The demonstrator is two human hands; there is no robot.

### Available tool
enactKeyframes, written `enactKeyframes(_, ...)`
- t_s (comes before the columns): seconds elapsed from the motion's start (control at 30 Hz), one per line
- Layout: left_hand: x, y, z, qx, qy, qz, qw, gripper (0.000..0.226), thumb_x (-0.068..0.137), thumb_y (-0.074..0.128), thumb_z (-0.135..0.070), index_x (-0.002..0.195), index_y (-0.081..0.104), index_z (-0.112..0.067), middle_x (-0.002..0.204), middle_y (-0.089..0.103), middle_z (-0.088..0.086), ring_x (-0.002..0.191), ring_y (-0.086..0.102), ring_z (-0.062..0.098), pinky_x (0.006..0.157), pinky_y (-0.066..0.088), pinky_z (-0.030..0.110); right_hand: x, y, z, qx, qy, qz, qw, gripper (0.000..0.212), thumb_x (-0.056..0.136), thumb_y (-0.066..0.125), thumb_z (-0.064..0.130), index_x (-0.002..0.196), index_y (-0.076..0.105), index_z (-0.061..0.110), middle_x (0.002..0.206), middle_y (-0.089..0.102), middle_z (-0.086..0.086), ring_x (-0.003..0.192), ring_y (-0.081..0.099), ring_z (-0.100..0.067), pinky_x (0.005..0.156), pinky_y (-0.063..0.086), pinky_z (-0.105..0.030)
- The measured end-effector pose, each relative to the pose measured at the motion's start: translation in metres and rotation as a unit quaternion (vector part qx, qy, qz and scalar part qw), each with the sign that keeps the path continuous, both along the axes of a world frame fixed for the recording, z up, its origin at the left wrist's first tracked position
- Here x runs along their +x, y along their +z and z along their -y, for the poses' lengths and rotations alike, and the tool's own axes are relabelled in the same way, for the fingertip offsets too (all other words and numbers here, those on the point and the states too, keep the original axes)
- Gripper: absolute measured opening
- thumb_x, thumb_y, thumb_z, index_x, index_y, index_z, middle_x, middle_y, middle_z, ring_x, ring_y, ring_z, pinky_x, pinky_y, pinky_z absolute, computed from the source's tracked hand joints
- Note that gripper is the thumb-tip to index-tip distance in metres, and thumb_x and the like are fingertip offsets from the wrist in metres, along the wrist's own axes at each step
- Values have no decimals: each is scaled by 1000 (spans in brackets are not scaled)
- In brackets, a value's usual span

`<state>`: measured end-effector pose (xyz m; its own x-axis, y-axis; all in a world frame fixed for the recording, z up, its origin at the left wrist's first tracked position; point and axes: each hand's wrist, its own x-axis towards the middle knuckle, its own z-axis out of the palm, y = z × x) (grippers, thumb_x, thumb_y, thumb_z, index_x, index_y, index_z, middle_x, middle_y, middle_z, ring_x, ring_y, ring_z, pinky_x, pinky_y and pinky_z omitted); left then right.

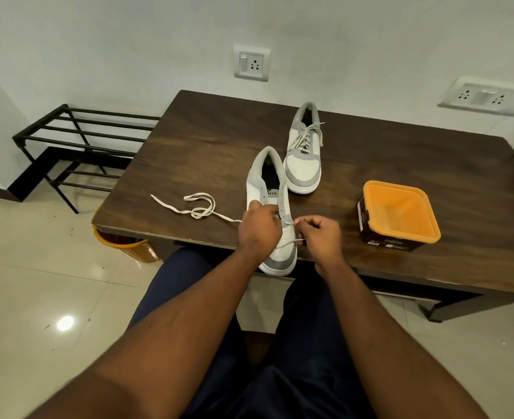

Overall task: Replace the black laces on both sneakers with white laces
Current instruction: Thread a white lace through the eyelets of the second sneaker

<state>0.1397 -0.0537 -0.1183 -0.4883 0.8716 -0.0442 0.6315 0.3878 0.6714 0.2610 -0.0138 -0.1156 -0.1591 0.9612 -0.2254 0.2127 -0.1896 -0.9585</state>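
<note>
At frame centre, your left hand [258, 229] grips the near sneaker [272, 207]; your right hand [320, 234] pinches its white lace [199, 207].

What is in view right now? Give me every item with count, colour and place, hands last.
near sneaker: 1, white and grey, table's front edge, toe overhanging, being laced
far sneaker: 1, white and grey, farther back, white laces in
white lace: 1, loose end trailing left of the near sneaker
container: 1, orange rim, dark sides, open, right on the table
table: 1, dark wood
bin: 1, orange, floor under the table's left corner
rack: 1, black metal, left by the wall
wall sockets: 2, white
left hand: on the near sneaker, fingers curled
right hand: pinches the lace
</note>
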Motion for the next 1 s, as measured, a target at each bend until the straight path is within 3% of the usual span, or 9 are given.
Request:
enactKeyframes(0.07,1,-9,0,24,15,72,997,34,93,50,-11,123,65,-17,121,51,13,107,58,33,97,48,45,-3,-3,-2,0,-14,-16,1000,14,88,59,-1,79,69,3,68,64,-8,57,58,-13,53,55,-26)
enactKeyframes(0.23,2,-13,-1,34,31,107,993,32,93,49,-8,118,68,-15,119,53,12,102,62,31,96,49,46,-7,-9,-9,4,-12,-22,1000,11,90,53,-2,85,63,-4,71,65,-16,55,61,-18,54,56,-30)
enactKeyframes(0.37,1,-24,2,45,26,102,993,26,95,51,-13,112,71,-12,115,55,10,102,61,28,95,49,45,-8,-10,-10,21,6,-9,1000,7,87,60,-3,88,67,-2,72,66,-13,57,61,-15,54,55,-25)
enactKeyframes(0.53,2,-32,4,63,23,101,993,30,97,52,-15,121,68,-18,111,55,7,100,60,26,92,50,46,-8,-11,-11,42,22,7,999,9,89,62,-1,93,69,0,74,64,-12,58,57,-10,52,53,-18)
enactKeyframes(0.63,2,-33,4,66,23,100,993,32,97,52,-14,125,66,-20,109,54,6,99,58,25,91,49,46,-12,-10,-14,80,65,68,992,10,92,58,3,93,68,3,77,62,-5,60,55,-8,53,53,-18)
enactKeyframes(0.77,3,-36,3,75,32,99,992,33,96,52,-12,124,67,-22,105,54,4,97,57,23,89,49,46,-17,-7,-15,128,89,158,975,11,93,55,5,91,65,5,90,65,-9,67,58,-13,51,51,-16)
enactKeyframes(0.87,4,-39,5,92,34,104,990,34,95,54,-11,123,67,-23,103,54,4,95,57,22,88,49,44,-21,-7,-14,194,95,243,946,14,90,52,3,86,64,10,94,64,-8,80,59,-19,66,45,-24)
enactKeyframes(1.0,3,-40,8,119,24,105,987,34,95,54,-8,125,66,-20,101,54,6,92,57,22,85,50,40,-28,-2,-9,226,115,319,913,11,86,49,1,90,59,6,99,57,-13,88,55,-28,73,41,-33)
